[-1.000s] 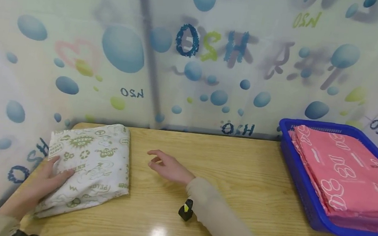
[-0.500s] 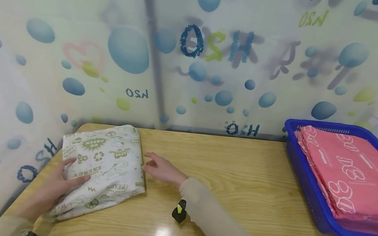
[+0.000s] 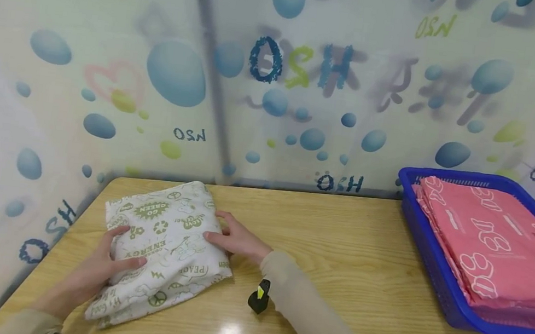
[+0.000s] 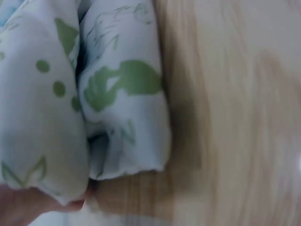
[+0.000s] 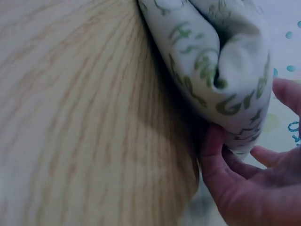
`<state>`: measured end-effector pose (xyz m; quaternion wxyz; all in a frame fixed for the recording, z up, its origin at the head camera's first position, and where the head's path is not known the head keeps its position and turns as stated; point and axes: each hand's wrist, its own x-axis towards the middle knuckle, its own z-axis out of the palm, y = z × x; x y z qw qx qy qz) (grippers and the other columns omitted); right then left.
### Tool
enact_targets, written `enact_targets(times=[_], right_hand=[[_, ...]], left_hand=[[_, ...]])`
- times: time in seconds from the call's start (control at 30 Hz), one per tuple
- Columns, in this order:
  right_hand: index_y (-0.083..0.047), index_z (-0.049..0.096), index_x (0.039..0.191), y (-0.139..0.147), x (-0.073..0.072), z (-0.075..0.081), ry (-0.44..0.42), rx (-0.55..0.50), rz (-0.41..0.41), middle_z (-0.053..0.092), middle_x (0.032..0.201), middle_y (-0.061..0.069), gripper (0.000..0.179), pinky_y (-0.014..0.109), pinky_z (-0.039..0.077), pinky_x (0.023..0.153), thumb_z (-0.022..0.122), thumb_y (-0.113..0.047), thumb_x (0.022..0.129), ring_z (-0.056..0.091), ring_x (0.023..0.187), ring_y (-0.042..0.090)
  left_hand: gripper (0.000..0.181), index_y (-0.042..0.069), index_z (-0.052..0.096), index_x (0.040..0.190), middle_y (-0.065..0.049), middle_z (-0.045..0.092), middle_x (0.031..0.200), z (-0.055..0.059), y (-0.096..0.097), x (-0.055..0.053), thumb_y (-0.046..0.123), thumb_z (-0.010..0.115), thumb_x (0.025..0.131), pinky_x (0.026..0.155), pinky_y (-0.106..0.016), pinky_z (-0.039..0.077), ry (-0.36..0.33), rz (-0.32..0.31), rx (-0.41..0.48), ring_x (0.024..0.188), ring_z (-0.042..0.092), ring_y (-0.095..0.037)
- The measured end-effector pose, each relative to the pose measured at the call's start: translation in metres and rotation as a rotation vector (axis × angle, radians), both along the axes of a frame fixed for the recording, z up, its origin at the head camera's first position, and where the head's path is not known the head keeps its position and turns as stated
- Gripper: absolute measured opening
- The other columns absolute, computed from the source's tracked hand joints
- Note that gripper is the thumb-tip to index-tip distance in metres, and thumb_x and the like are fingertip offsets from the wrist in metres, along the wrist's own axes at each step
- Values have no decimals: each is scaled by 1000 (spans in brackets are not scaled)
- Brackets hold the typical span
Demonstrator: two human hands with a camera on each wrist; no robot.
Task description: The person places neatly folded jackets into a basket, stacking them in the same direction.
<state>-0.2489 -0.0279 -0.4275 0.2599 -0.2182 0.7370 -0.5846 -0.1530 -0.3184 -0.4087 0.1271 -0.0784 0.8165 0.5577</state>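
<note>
A folded white cloth (image 3: pixel 174 250) with green lettering and symbols lies on the left part of the wooden table, its layers showing along the edge in both wrist views. At its left edge my left hand (image 3: pixel 99 274) grips the cloth, thumb and a finger spread over the top; only a little of this hand (image 4: pixel 33 205) shows in the left wrist view. On the opposite edge my right hand (image 3: pixel 241 241) holds it, thumb on the upper face. In the right wrist view the right hand's fingers (image 5: pixel 214 155) bend in at the lower edge of the fold.
A blue plastic basket (image 3: pixel 426 268) stands at the table's right side with folded pink cloth (image 3: pixel 496 243) in it. Behind the wooden table (image 3: pixel 319 239) hangs a printed curtain (image 3: pixel 355 89) with blue drops. Black straps with devices sit at the wrists.
The white cloth has shifted right and turned slightly, with my left hand moving along on it. My right hand has gone from beside the cloth to holding its right edge.
</note>
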Motion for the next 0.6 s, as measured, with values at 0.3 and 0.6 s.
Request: enact_targets(times=[0.3, 0.6], right_hand=[[-25, 15, 156, 31, -4, 8, 140, 131, 126, 9, 160, 5, 86, 42, 14, 114, 68, -20, 89, 12, 144, 23], [-33, 22, 154, 58, -1, 11, 187, 174, 227, 14, 159, -3, 77, 45, 16, 113, 67, -31, 91, 14, 143, 19]], left_hand=[[68, 30, 3, 148, -15, 29, 140, 4, 16, 1, 17, 50, 102, 85, -39, 51, -122, -219, 346, 106, 59, -23], [71, 31, 18, 149, -18, 24, 141, -9, 45, 3, 9, 59, 96, 81, -39, 53, -74, -257, 383, 101, 61, -24]])
